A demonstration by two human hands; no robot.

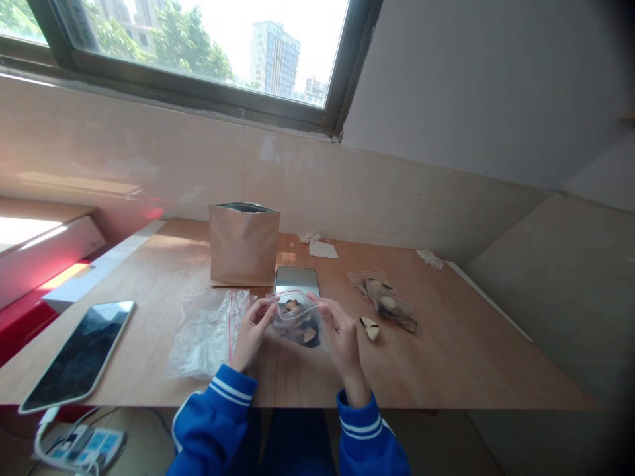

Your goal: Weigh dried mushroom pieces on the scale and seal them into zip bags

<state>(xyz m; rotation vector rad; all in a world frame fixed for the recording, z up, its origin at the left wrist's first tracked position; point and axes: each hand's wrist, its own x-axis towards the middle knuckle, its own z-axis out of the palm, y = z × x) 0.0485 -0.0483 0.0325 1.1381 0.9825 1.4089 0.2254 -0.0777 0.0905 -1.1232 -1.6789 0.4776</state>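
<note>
Between my hands is a clear zip bag [297,325] with a red seal line, holding dark and tan dried pieces. My left hand [255,330] pinches its upper left edge, and my right hand [341,334] grips the right side near the top. Just behind the bag lies a flat device with a silvery top [296,277], partly covered by the bag. Left of my left hand, clear plastic zip bags [203,330] lie flat. A pale curved dried piece [370,328] rests right of my right hand.
A brown paper pouch [244,246] stands open-topped at the back. Filled zip bags [389,301] lie to the right. A tablet [82,354] with a white cable is at the left, above a power strip [86,446]. White paper scraps [322,249] sit near the wall.
</note>
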